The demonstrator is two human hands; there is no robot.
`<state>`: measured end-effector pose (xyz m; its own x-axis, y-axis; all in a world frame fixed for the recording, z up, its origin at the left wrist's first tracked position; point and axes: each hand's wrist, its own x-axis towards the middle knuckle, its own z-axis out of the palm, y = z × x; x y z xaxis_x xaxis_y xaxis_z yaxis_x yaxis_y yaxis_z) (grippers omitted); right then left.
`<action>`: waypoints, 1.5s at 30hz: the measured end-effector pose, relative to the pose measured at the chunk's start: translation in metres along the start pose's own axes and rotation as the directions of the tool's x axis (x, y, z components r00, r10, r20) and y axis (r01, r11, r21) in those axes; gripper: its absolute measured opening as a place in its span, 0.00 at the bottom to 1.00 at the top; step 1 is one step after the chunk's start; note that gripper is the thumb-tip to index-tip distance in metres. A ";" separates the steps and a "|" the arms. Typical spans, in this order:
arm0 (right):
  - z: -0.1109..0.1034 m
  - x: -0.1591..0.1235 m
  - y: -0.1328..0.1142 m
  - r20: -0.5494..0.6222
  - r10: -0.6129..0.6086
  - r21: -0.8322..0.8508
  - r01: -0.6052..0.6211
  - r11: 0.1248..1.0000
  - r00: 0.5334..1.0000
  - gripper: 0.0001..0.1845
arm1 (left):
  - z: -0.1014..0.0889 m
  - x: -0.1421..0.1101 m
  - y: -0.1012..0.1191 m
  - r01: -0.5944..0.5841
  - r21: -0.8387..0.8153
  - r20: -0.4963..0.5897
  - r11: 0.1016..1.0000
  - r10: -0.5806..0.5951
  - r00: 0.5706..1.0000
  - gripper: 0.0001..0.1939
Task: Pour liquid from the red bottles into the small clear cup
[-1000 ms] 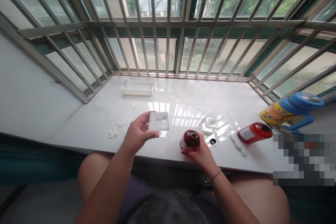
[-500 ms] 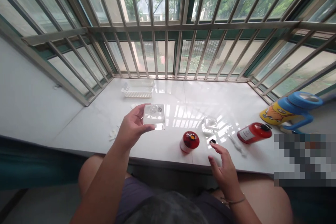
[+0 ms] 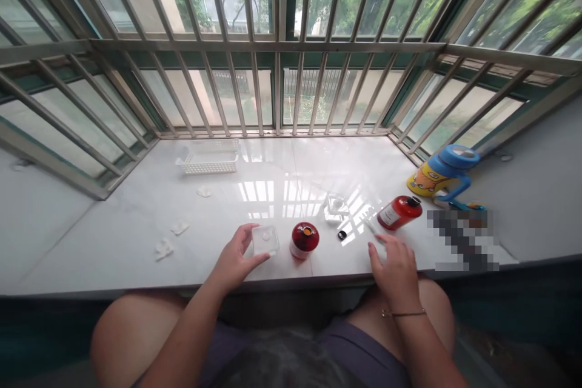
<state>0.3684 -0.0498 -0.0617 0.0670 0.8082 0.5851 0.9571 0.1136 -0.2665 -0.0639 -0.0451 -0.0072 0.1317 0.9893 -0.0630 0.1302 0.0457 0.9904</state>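
My left hand (image 3: 239, 260) holds a clear square container (image 3: 264, 240) by its side, thumb at the near edge and fingers behind, low at the counter. An open red bottle (image 3: 304, 241) with an orange-looking mouth stands just right of it. My right hand (image 3: 394, 264) is palm down near the counter's front edge, thumb and forefinger apart. Its forefinger reaches the near end of a thin whitish item (image 3: 370, 225), partly hidden, whose kind I cannot make out. A small black cap (image 3: 342, 234) lies between the red bottle and my right hand.
Another clear square container (image 3: 336, 208) sits behind the cap. A second red bottle (image 3: 400, 212) lies tilted at the right, before a blue-and-yellow jug (image 3: 443, 171). A white basket (image 3: 210, 166) stands back left. White crumpled scraps (image 3: 164, 249) lie left. Barred windows close the back.
My left hand has lowered the clear container toward the counter beside the red bottle. My right hand has moved from the black cap to the thin whitish item. The view has shifted right.
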 end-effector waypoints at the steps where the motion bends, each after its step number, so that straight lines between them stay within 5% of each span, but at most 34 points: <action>1: 0.001 0.001 0.005 0.010 0.030 -0.053 -0.030 0.998 0.999 0.19 | 0.001 0.000 -0.004 0.001 0.022 0.009 1.000 -0.002 1.000 0.36; 10: 0.015 0.016 0.025 0.074 0.176 -0.194 -0.159 0.968 0.982 0.23 | 0.000 -0.002 -0.019 -0.047 0.200 0.030 0.979 0.042 0.999 0.34; 16: 0.025 0.020 0.026 0.078 0.210 -0.114 -0.201 0.973 0.974 0.23 | -0.002 -0.003 -0.025 -0.032 0.232 0.024 0.972 0.027 0.999 0.35; 21: 0.016 0.024 0.020 -0.029 0.186 -0.029 -0.186 0.982 0.982 0.26 | -0.001 -0.003 -0.026 -0.018 0.228 0.026 0.974 0.012 1.000 0.36; 25: -0.017 0.034 -0.019 -0.095 0.079 0.129 -0.066 0.989 0.992 0.22 | -0.005 -0.003 -0.023 0.006 0.232 0.041 0.973 -0.016 0.999 0.37; 32: -0.076 0.054 -0.134 0.039 -0.214 0.475 0.170 0.864 0.976 0.16 | -0.019 -0.006 -0.019 0.058 0.352 0.024 0.934 -0.071 0.997 0.39; 35: -0.082 0.069 -0.169 0.089 -0.426 0.497 0.330 0.802 0.900 0.09 | -0.022 -0.009 -0.015 0.086 0.430 -0.013 0.899 -0.089 0.996 0.42; 38: -0.082 0.089 -0.194 0.211 -0.597 0.416 0.482 0.771 0.774 0.05 | -0.024 -0.013 -0.008 0.068 0.443 -0.019 0.894 -0.066 0.998 0.47; 45: -0.067 0.116 -0.233 0.395 -0.720 0.263 0.681 0.684 0.571 0.01 | -0.016 -0.016 0.000 0.018 0.445 -0.035 0.895 -0.002 0.999 0.48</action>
<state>0.1720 -0.0214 0.1193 -0.7624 0.6073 0.2236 0.6256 0.7800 0.0143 -0.0821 -0.0585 -0.0042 0.0967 0.9935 -0.0609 0.5565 -0.0032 0.8308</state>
